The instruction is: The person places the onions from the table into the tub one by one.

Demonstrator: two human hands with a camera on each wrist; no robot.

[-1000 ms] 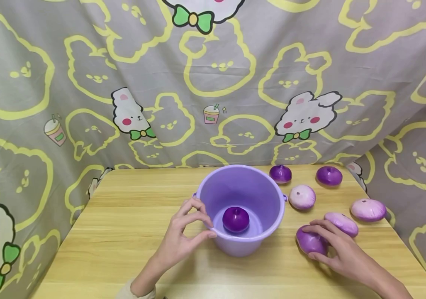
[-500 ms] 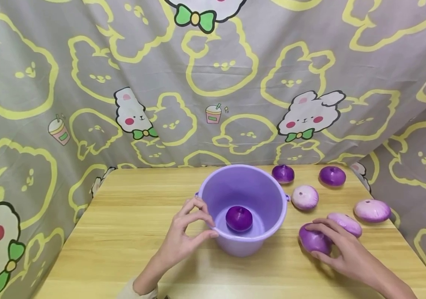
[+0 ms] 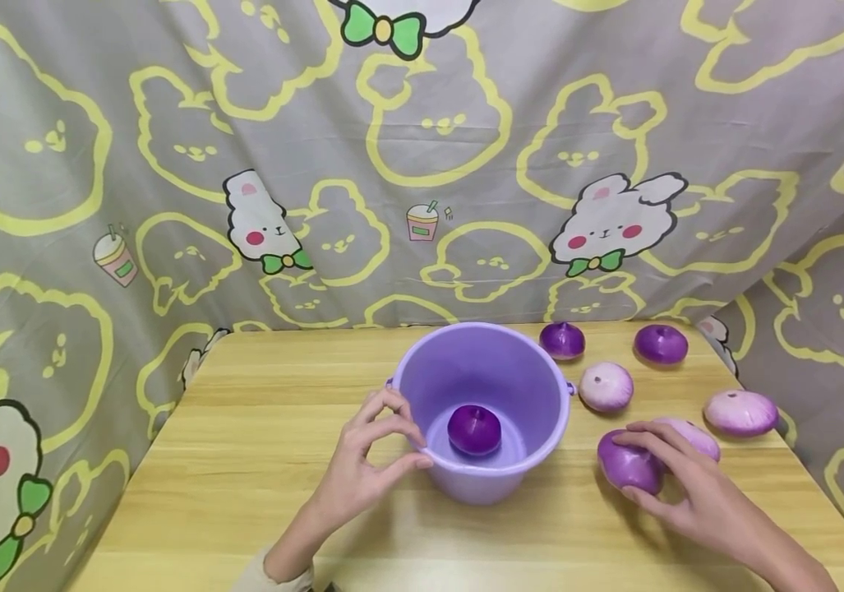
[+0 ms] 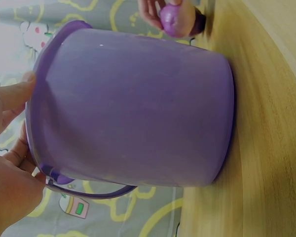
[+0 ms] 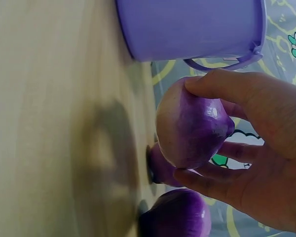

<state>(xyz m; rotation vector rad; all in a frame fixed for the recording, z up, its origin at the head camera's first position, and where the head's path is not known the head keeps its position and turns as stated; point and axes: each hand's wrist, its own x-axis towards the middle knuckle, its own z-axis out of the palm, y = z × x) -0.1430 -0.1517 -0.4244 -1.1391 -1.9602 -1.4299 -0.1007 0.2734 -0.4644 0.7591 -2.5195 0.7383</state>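
Note:
My left hand (image 3: 366, 460) pinches the near left rim of a light purple bucket (image 3: 469, 488) between thumb and fingers. The bucket stands upright on the wooden table, and one purple onion (image 3: 475, 429) lies on its floor. To the right, my right hand (image 3: 698, 501) grips another purple onion (image 3: 627, 467), thumb on one side and fingers on the other. In the right wrist view this gripped onion (image 5: 192, 128) appears a little above the table, its shadow apart from it. Behind the right hand, a pale purple onion (image 3: 697, 436) is partly hidden.
Right of the bucket lie two dark purple onions (image 3: 562, 340) at the back, a pale onion (image 3: 606, 387) before them, and another pale onion (image 3: 741, 413) near the right edge. The bucket's handle (image 4: 96, 195) hangs down its far side. A patterned curtain (image 3: 303, 164) surrounds the table (image 3: 244, 460).
The right hand's onion has risen slightly in the hand's grip. The left hand stays on the bucket rim. The head view has shifted a little.

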